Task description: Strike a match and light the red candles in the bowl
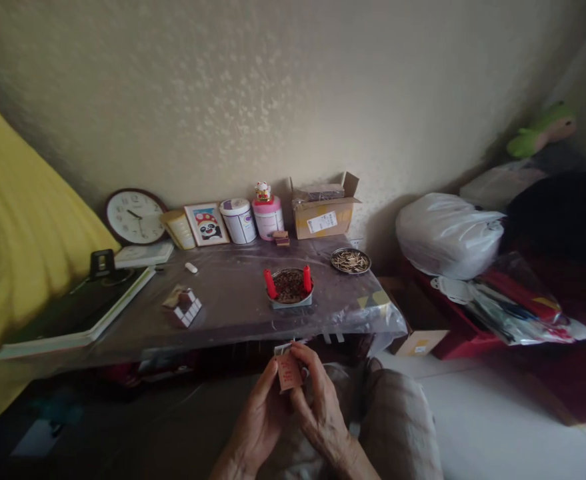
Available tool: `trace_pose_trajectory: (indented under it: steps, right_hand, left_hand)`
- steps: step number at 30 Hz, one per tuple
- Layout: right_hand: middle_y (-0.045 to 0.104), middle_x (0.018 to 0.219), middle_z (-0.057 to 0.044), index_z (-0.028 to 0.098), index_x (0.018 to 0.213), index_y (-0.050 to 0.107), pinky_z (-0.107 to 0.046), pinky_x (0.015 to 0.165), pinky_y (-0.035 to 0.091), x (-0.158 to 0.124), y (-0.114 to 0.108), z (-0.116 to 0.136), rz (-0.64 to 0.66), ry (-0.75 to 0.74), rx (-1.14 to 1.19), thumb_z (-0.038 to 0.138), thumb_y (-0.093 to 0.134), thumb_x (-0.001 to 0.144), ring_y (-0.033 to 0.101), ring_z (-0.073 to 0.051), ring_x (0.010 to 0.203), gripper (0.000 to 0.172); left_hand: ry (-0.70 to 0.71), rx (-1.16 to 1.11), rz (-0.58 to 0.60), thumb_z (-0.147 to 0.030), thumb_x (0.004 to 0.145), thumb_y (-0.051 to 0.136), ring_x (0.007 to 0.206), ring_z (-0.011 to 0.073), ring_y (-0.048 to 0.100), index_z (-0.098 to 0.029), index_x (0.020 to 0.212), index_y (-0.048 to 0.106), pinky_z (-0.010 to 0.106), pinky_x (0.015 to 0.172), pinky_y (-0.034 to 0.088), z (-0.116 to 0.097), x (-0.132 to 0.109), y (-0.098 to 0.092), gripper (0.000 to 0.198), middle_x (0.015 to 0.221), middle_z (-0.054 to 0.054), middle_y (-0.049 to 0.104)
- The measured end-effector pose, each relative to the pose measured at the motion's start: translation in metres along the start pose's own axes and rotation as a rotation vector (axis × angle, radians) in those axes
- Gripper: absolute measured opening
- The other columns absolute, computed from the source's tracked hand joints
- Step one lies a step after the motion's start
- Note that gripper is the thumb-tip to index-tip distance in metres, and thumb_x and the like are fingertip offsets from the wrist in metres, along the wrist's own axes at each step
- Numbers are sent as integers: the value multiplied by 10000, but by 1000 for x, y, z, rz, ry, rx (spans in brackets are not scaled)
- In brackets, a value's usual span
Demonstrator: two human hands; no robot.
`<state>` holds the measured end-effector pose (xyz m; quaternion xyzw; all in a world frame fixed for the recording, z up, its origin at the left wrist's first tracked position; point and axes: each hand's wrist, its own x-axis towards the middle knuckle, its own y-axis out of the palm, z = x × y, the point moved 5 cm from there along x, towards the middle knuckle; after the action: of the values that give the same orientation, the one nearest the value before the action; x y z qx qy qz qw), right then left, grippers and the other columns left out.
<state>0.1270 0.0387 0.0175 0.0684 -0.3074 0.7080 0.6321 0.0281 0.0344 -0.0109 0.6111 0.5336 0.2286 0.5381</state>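
A small cardboard matchbox (289,372) with red print is held low in front of me, short of the table's front edge. My left hand (261,417) grips it from the left, thumb along its upper left corner. On the right side, my right hand (323,403) has its index finger bent over the top edge and its other fingers curled by the lower corner. Something whitish shows at the box's top end; I cannot make out what. Beyond stands a round tin (290,288) of dark grains with two red candles (271,284) upright in it.
A metal dish (351,261) of matchsticks sits on the right of the plastic-covered table (233,280). Left lie a white-tiled small object (185,308) and a white piece (191,268). Canisters (239,221), a clock (135,217) and an open carton (323,212) line the wall.
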Motion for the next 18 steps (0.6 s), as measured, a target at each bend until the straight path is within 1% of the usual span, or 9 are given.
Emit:
trace_pose_trajectory:
  steps: [2,4,5,6,8,9,11,15,18]
  right_hand:
    - [479,1373,-113,219,1323,394,-378,1072,394,3,-3,1,94,13,37,184,547,860,454,-225,1291,489]
    - [458,1401,-109,230,1311,437,-389,1072,392,9,-9,2,207,30,86,265,633,841,435,-239,1309,511]
    - [473,1389,-102,236,1274,485,-387,1058,405,13,-13,2,238,37,102,299,653,837,453,-239,1293,473]
    - [511,1346,-94,236,1212,542,-378,1033,427,18,-18,2,238,40,103,313,644,850,493,-230,1252,384]
    - [605,1186,-74,226,1053,626,-341,951,477,29,-28,0,191,24,58,287,578,903,585,-193,1108,169]
    - [632,1095,-64,218,986,644,-321,907,493,34,-31,0,170,2,17,263,552,919,610,-175,1030,123]
    - [644,983,-46,209,907,656,-287,845,502,40,-30,0,188,-54,-83,226,531,930,617,-153,931,128]
    - [635,920,-35,202,882,661,-265,801,490,44,-19,2,314,-158,-311,192,500,942,590,-146,865,173]
    - [626,884,-38,194,894,663,-250,760,482,44,-15,3,374,-209,-428,154,508,929,571,-153,843,164]
  left_hand:
    - [35,8,-55,-233,928,473,852,179,694,-124,1010,695,286,783,531,-4,-1,-4,260,929,86,759]
    - [60,32,-109,-210,931,464,800,168,703,-107,987,694,277,741,545,-8,-2,-8,258,882,92,766]
    - [65,43,-128,-206,933,459,772,164,705,-102,979,693,275,715,551,-10,-2,-10,259,860,94,768]
    - [61,56,-140,-207,934,456,740,160,704,-101,969,691,272,685,555,-10,-3,-11,260,838,95,767]
    - [32,84,-155,-217,932,460,688,157,700,-101,951,686,270,638,555,-9,-3,-14,255,809,100,765]
    - [12,98,-162,-227,930,466,664,156,696,-102,937,685,270,620,552,-7,-4,-15,252,792,103,763]
    - [-38,113,-175,-247,920,490,627,153,687,-101,906,682,259,590,542,-3,-4,-16,242,752,102,755]
    - [-74,107,-216,-237,892,543,610,150,682,-118,892,673,250,567,525,1,-3,-18,176,744,70,749]
    - [-91,120,-244,-226,895,535,599,149,678,-106,877,674,255,573,520,3,-3,-19,185,737,70,748]
